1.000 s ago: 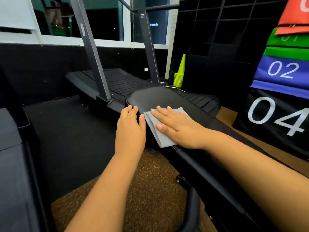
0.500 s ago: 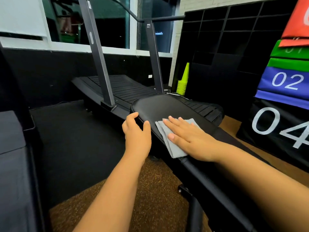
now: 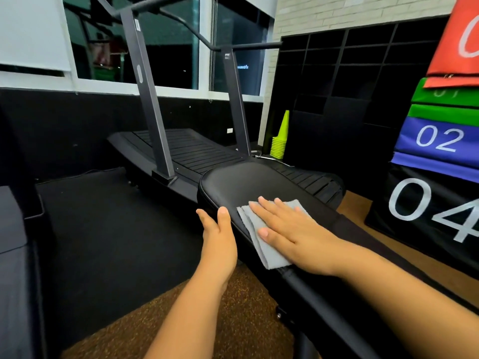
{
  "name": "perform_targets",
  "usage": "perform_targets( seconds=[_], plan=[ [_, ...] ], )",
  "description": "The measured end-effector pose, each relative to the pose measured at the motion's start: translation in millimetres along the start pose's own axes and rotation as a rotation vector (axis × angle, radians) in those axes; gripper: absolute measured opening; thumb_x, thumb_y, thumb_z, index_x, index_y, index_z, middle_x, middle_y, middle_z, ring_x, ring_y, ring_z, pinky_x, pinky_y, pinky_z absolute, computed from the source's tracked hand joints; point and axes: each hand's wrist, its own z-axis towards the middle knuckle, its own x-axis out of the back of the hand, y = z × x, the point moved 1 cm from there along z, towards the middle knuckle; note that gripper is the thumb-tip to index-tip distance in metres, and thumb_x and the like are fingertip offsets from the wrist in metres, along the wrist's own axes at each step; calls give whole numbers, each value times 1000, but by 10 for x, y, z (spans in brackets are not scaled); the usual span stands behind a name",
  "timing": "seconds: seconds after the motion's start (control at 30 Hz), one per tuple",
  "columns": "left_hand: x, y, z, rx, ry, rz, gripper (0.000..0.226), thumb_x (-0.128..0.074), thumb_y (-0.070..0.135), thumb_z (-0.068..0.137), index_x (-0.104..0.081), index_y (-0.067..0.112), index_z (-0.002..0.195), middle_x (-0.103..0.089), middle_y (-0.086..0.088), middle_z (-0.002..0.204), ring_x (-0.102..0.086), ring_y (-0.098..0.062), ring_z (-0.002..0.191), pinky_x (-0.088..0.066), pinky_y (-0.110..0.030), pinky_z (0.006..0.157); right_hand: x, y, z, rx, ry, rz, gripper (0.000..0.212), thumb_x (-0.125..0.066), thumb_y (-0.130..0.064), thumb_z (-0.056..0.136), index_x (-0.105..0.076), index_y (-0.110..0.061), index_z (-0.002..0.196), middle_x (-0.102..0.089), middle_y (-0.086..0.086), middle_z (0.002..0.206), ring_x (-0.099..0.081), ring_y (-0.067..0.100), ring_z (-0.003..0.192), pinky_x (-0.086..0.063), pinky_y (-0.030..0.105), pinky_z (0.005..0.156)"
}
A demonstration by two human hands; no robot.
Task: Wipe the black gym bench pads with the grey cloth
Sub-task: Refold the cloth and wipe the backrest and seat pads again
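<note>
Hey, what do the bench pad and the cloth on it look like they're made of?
Bench pad: probably vinyl or faux leather, smooth black with a soft sheen and a seam round its edge. Grey cloth: soft matte fabric, perhaps microfibre; it lies folded in layers under the right hand.

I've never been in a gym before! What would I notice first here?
First, two bare arms reaching in from the bottom: the right hand presses flat on a grey cloth on the black bench pad, while the left hand holds the pad's left edge. Next, the bright stacked blocks with big numbers on the right, and the tall yellow-green cones behind the bench beside the treadmill.
</note>
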Motion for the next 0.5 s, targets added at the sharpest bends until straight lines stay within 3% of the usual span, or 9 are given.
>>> perform_targets(
  seconds=[0.13,0.23,0.37,0.5],
  plan=[
    [-41,-25,7,-3,36,-4,66,-21,58,98,15,36,150,-9,0,162,-16,-25,146,-15,-41,116,66,406,439,-194,39,39,60,-13,-59,98,-4,-37,153,0,-10,163,4,21,150,-3,50,120],
    [-78,-29,7,-15,68,5,65,-20,56,99,14,35,150,-11,-2,162,-17,-26,146,-14,-41,116,35,540,679,-262,69,-25,71,-3,-66,90,-3,-34,154,-1,-5,164,2,23,150,-7,52,119],
    [-126,14,-11,-25,112,41,65,-19,52,101,12,29,152,-14,-9,161,-20,-29,145,-18,-41,114,-33,129,497,-131,62,-32,59,-13,-55,100,-2,-34,154,1,-5,163,4,26,150,-6,53,119],
    [-129,43,-56,-17,123,65,65,-18,52,100,11,27,153,-18,-11,160,-25,-30,143,-22,-39,112,-27,27,185,19,87,15,58,-16,-58,99,-5,-39,153,0,-12,162,5,18,150,-1,48,121]
  ],
)
